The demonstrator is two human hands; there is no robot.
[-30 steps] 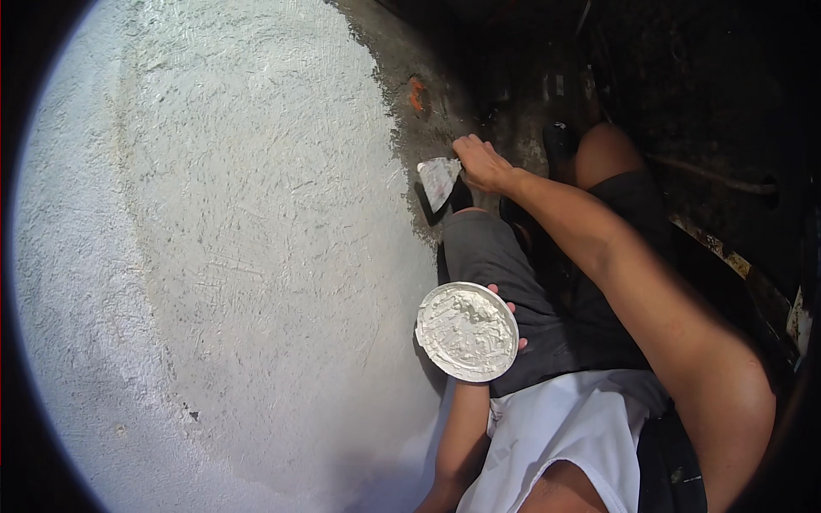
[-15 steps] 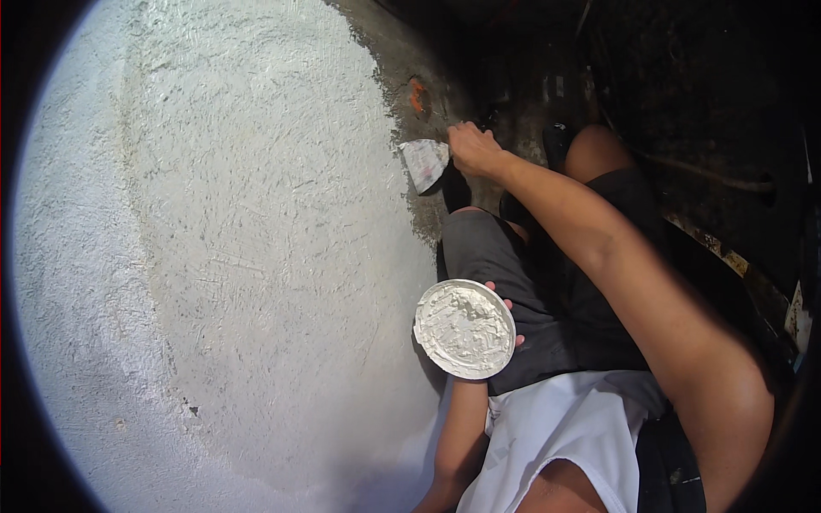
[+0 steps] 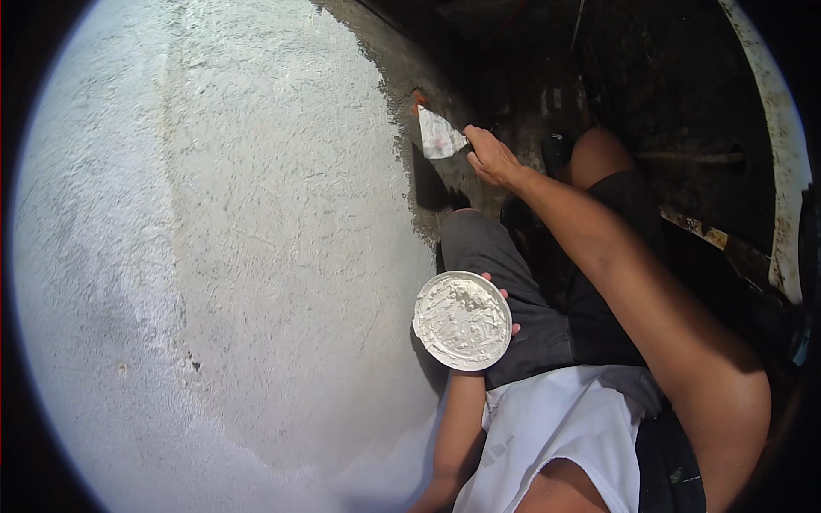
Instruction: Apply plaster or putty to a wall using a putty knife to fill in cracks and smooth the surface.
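Observation:
My right hand (image 3: pixel 493 157) is closed round the handle of a putty knife (image 3: pixel 440 135). Its wide blade, smeared with white, points left toward the ragged edge of the white coating on the wall (image 3: pixel 282 205); whether it touches the wall I cannot tell. A shadow of the blade falls just below it. Low in front of my lap, my left hand (image 3: pixel 510 311) holds a round white lid (image 3: pixel 463 321) from beneath, with only its fingertips showing at the right rim. Thick white paste covers the lid's inner face.
Bare grey-brown wall (image 3: pixel 389 51) borders the coating, with an orange-red patch (image 3: pixel 417 98) near the blade. My bent knees (image 3: pixel 603 156) in dark shorts are close by on the right. A pale curved strip (image 3: pixel 782 154) stands at the far right, beside dark clutter.
My right hand has shifted slightly down and right, while the putty knife's blade has swung upward, closer to the orange-red patch. The lid has stayed nearly in place.

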